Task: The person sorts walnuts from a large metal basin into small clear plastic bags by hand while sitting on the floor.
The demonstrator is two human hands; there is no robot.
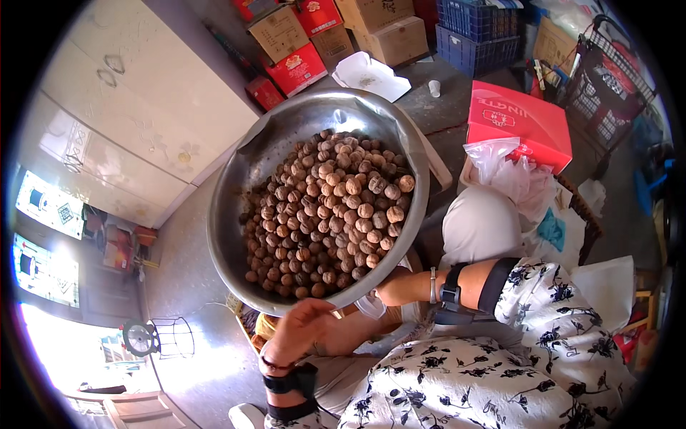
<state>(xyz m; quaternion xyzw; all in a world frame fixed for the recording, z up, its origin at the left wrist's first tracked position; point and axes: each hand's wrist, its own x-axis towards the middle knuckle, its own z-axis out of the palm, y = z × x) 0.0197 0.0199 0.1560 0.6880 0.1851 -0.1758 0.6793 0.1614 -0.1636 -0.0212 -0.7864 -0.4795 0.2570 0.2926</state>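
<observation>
A large dented metal basin (227,257) stands before me, heaped with brown walnuts in their shells (332,209). My left hand (304,328) is at the basin's near rim, blurred, its fingers bent inward; whether it holds anything is unclear. To its right, my right hand (395,287) is against or just under the same rim, its fingers largely hidden, so its grip cannot be made out. Between the hands, below the rim, a clear plastic piece (371,307) shows. A yellowish basket (244,322) with partly hidden contents sits beneath the basin's near left side.
Right of the basin are a red cardboard box (517,123) and clear plastic bags (517,179). Behind it lie a white foam tray (370,78), stacked cartons (394,40) and blue plastic crates (477,48). A pale cabinet (144,102) stands left, a wire-caged fan-like object (155,338) lower left.
</observation>
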